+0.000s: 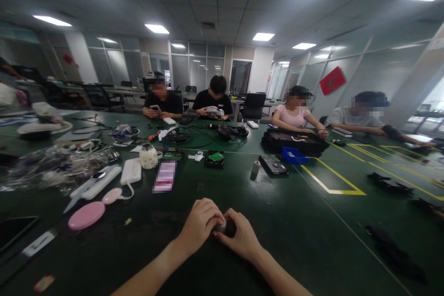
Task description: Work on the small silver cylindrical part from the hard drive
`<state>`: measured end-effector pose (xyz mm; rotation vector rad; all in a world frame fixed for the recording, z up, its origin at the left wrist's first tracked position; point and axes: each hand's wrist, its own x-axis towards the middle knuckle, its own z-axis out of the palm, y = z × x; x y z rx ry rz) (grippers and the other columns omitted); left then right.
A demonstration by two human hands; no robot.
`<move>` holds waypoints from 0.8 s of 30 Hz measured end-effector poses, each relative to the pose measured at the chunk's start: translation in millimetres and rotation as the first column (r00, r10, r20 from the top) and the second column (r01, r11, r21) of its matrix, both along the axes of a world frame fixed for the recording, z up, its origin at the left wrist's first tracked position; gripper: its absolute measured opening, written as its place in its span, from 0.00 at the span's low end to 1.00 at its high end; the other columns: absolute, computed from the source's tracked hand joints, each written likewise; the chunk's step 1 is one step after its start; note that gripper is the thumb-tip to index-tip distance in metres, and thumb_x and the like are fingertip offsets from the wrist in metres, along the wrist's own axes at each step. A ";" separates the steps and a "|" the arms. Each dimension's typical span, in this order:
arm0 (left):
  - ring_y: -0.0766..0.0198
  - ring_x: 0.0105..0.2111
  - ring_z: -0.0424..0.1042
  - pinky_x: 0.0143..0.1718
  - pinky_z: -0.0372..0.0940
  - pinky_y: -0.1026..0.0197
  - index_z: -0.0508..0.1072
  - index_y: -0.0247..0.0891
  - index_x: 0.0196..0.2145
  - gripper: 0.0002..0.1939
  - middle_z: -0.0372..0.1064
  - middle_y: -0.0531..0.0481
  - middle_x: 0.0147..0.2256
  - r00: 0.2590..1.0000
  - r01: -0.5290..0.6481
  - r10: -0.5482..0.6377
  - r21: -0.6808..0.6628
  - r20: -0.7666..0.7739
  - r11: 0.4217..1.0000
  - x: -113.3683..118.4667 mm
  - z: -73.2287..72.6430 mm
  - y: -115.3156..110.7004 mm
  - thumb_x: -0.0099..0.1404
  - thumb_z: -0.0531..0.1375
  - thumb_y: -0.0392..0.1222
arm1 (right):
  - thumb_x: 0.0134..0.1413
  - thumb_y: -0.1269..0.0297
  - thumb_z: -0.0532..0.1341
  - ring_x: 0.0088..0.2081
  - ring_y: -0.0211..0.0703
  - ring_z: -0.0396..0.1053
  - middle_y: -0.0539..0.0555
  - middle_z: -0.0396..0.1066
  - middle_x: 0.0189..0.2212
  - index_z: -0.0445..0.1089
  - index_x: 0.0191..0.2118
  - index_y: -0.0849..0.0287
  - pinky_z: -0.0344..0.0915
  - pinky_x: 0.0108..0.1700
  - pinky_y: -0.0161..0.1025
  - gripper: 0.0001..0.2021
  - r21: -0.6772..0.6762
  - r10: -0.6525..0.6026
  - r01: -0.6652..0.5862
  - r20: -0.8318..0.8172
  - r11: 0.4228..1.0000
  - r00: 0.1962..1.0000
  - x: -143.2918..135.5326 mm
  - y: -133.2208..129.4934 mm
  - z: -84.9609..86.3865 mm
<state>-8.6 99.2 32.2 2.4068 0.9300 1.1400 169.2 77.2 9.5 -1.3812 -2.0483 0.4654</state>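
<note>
Near the front middle of the dark green table [298, 226], a small grey metal cylinder [221, 226] stands between my two hands. My left hand [202, 221] is closed on its top and left side with the fingertips. From the right, my right hand [242, 235] grips the same cylinder, thumb at the front and index finger behind. The fingers partly cover it. Farther back stands a second grey cylinder [255, 167], untouched, just left of an open hard drive [274, 165].
Pink compact mirror [86, 216], white power bank [131, 171], patterned jar [148, 156] and plastic bags [58, 166] lie left. Behind are a green circuit board [215, 158], blue tray [294, 155] and black case [294, 141]. Several people sit across the table.
</note>
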 end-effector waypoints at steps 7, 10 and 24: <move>0.57 0.37 0.69 0.42 0.57 0.55 0.73 0.39 0.30 0.09 0.73 0.51 0.31 0.993 -0.112 0.113 -0.029 0.045 0.993 -8.6 -5.4 16.7 0.66 0.57 0.30 | 0.50 0.58 0.66 0.29 0.40 0.67 0.47 0.70 0.27 0.64 0.34 0.57 0.60 0.34 0.37 0.12 -0.048 0.006 -0.007 -0.016 0.999 1.000 -1.5 1.5 2.2; 0.57 0.36 0.70 0.41 0.58 0.56 0.73 0.40 0.30 0.09 0.74 0.51 0.31 0.990 -0.129 0.131 -0.044 0.046 0.991 -10.2 -7.5 19.7 0.66 0.57 0.32 | 0.52 0.57 0.65 0.29 0.41 0.67 0.48 0.71 0.27 0.66 0.36 0.57 0.60 0.35 0.37 0.11 -0.067 0.020 -0.021 -0.011 0.998 1.000 -1.7 0.7 4.6; 0.58 0.39 0.72 0.45 0.63 0.52 0.73 0.38 0.34 0.07 0.73 0.50 0.35 0.979 -0.198 0.194 -0.061 -0.068 0.978 -20.7 -11.7 31.5 0.70 0.57 0.37 | 0.47 0.60 0.69 0.34 0.42 0.66 0.49 0.69 0.34 0.69 0.36 0.58 0.59 0.39 0.38 0.13 -0.156 0.096 -0.093 0.013 0.983 0.995 -1.4 -1.4 13.0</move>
